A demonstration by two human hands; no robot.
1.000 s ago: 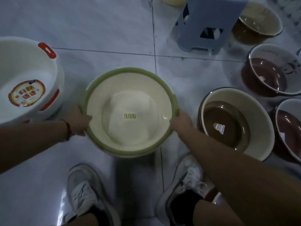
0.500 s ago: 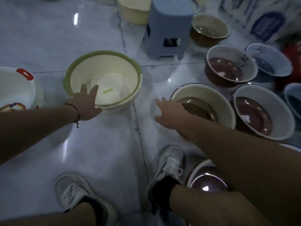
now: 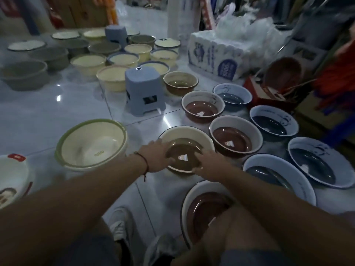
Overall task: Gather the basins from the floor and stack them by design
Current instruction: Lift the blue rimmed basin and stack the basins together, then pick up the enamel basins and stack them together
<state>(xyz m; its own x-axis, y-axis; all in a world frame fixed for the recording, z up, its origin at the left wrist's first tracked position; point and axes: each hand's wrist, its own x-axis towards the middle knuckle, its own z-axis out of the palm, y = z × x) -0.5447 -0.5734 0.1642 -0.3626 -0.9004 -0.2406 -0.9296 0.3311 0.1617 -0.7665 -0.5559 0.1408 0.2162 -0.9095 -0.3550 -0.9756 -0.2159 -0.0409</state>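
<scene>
A cream basin with a brown bottom (image 3: 185,133) sits on the tiled floor in front of me. My left hand (image 3: 156,158) grips its left near rim, fingers reaching inside. My right hand (image 3: 210,166) holds the near rim beside it. To the left stands the green-rimmed cream basin (image 3: 92,144), free of both hands. At the far left edge is a white basin with red handles (image 3: 11,169). Reddish-brown basins (image 3: 234,138) and blue basins (image 3: 273,122) lie to the right.
A blue-grey plastic stool (image 3: 143,89) stands just beyond the basins. Several cream basins (image 3: 113,77) and grey basins (image 3: 24,73) fill the floor behind it. A wrapped tissue pack (image 3: 217,54) and shop goods crowd the right. My shoes (image 3: 120,223) are below.
I set the green-rimmed basin down on the floor and let go of it. Both hands moved right onto the cream-and-brown basin, and my view lifted to show the room.
</scene>
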